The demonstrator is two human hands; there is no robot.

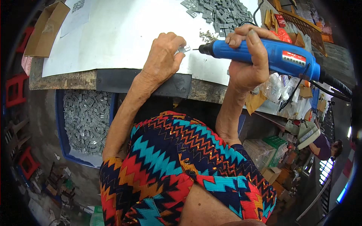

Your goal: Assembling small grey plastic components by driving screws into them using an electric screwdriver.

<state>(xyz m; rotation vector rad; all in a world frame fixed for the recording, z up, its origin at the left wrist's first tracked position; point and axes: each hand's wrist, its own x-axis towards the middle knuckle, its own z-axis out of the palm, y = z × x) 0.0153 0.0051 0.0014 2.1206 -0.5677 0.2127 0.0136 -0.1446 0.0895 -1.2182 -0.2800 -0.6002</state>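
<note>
At least two red plastic stools stand towards nine o'clock, one brown cardboard box at ten by the white-covered desk. One blue-rimmed tray at nine holds uncountable grey parts. Near twelve, the left hand pinches one small flat grey piece. One heap of tiny brassy screws separates it from one grey pile. At two, the right hand wraps one blue cylindrical electric screwdriver.

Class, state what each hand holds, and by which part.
Left hand: a small grey piece, pinched by its left end. Right hand: the blue electric screwdriver, gripped around its body.
</note>
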